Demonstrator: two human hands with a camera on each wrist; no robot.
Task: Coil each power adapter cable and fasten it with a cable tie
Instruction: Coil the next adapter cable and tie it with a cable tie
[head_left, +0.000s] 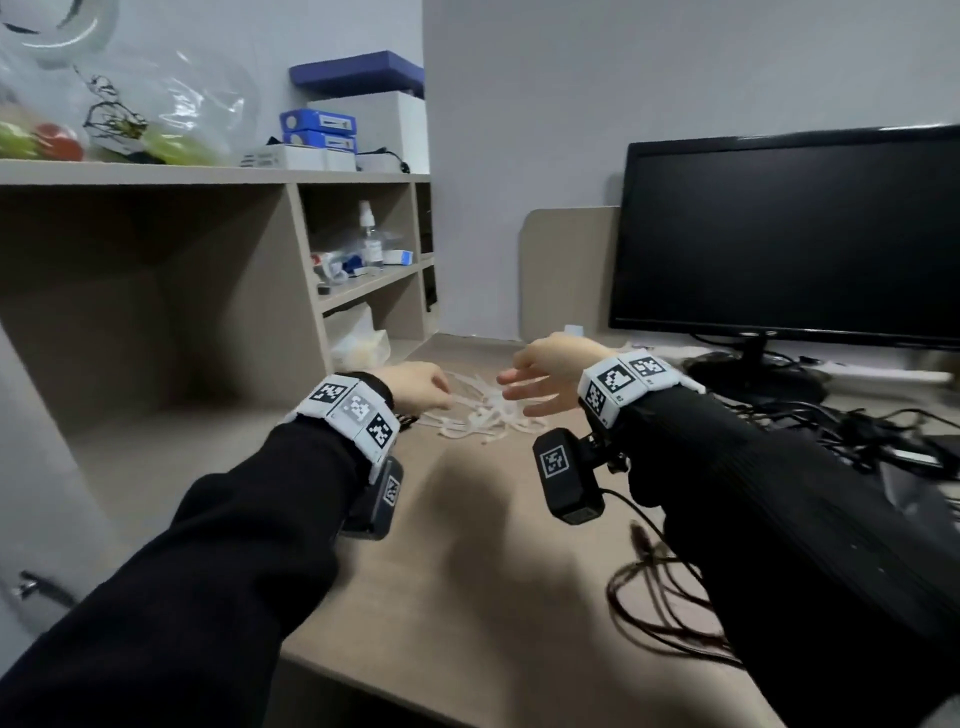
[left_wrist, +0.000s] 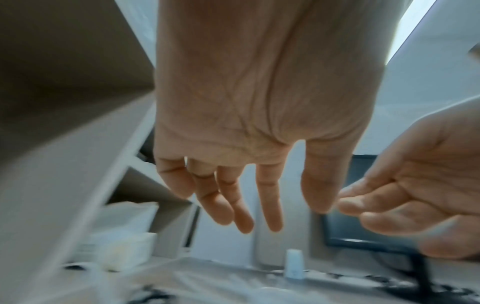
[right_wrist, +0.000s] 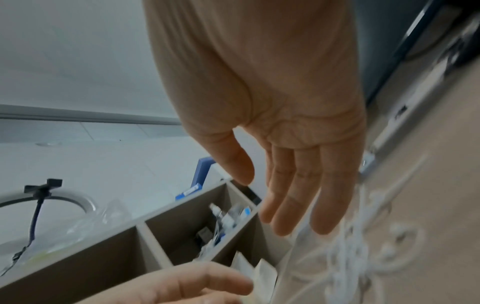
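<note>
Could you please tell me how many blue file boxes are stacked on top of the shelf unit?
2: the upper blue box lies directly on the lower blue box, atop the shelf unit near the wall corner. Others may be hidden behind.

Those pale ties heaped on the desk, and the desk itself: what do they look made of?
Cable ties: probably nylon plastic, translucent white, thin and springy, curling in loose loops. Desk: likely laminated board, matte beige with faint printed grain and no gloss.

We see a beige desk (head_left: 467, 545). On it lie a pile of white ties (head_left: 478, 415), a monitor (head_left: 789, 234) on its stand, a tangle of black cables (head_left: 857, 431) at right, and a thin dark cable (head_left: 660, 597) looped near the front edge.
</note>
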